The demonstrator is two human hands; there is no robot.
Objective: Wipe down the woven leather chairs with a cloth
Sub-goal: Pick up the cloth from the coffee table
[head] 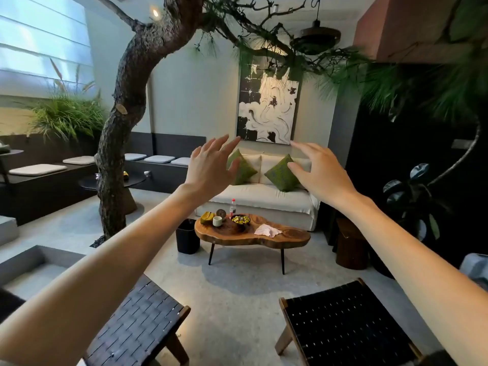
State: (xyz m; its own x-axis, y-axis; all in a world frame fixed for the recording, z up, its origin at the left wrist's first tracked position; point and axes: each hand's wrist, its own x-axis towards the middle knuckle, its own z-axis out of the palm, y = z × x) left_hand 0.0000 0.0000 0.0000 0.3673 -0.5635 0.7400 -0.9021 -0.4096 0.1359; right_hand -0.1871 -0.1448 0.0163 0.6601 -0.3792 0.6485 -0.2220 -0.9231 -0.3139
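Observation:
Two dark woven leather chairs with wooden frames stand on the floor close to me, one at the lower left (140, 320) and one at the lower right (343, 328). A pale pink cloth (267, 230) lies crumpled on the wooden coffee table (290, 237) further ahead. Both my arms stretch forward at chest height. My left hand (211, 167) and my right hand (319, 175) are raised in the air with fingers spread, holding nothing, far above the chairs and the cloth.
On the coffee table stand a bowl of snacks (240, 220), a white cup (217, 221) and a bottle (232, 207). A black bin (187, 236) sits left of it, a white sofa (264, 202) behind. A tree trunk (118, 143) rises at left; a wooden stump (351, 244) at right.

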